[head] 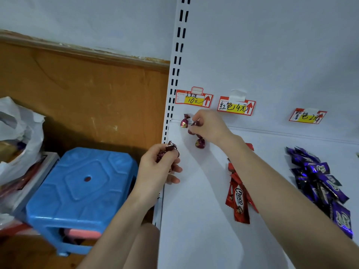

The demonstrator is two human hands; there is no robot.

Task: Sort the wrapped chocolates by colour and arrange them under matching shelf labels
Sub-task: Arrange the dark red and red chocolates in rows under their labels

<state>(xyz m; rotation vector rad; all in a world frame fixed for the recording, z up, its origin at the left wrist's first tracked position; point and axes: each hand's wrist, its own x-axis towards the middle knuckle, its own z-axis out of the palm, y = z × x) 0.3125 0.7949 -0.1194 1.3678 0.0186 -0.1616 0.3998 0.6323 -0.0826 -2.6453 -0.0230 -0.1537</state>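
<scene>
My left hand [157,167] holds several maroon twist-wrapped chocolates [169,150] at the shelf's left edge. My right hand [209,127] pinches one maroon chocolate [195,124] at the back of the white shelf [194,210], below the leftmost price label [193,99]. Two more maroon chocolates lie there, one at the back [184,121], one nearer [200,142]. Red Choco bars [238,195] lie under the red label [236,106], partly hidden by my right forearm. A purple pile [320,183] lies under the purple label [308,116].
A blue plastic stool [81,189] stands on the floor left of the shelf, with a white plastic bag [17,136] and boxes beside it. A slotted white upright [174,74] borders the shelf on the left. Behind it is an orange wall panel.
</scene>
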